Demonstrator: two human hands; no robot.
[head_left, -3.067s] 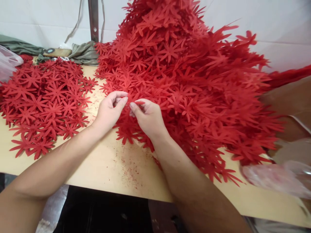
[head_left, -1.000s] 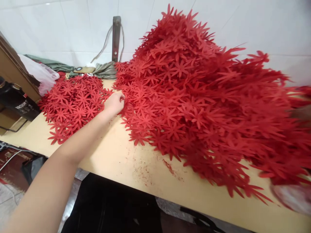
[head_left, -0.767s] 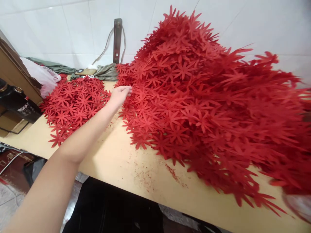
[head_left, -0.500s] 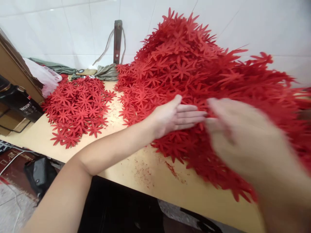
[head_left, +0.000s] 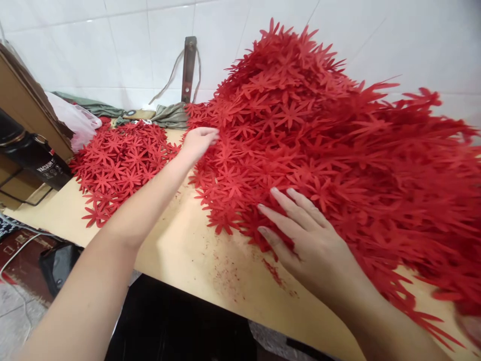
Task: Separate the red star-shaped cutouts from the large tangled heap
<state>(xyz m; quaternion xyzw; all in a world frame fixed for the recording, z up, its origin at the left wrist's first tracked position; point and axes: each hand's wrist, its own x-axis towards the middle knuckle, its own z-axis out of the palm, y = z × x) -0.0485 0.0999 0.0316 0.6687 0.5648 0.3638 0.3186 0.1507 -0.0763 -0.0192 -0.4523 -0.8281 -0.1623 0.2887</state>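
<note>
pale tabletop (head_left: 169, 260), red crumbs (head_left: 227, 276) scattered near its front edge. nearest, my right hand (head_left: 311, 235) is palm down and loosely spread over the front of a big heap of red flower-shaped cut-outs (head_left: 293, 120); i see nothing gripped in it. farther off, my left hand (head_left: 200, 141) is at the heap's left side, nearly closed; i cannot tell whether it pinches a piece. to its left sits a lower pile of the same red flowers (head_left: 128, 158). each looks thin, light and soft, its petals likely to bend or tangle, so i would take one by the middle, where they join. behind, a white tiled wall (head_left: 169, 30).
</note>
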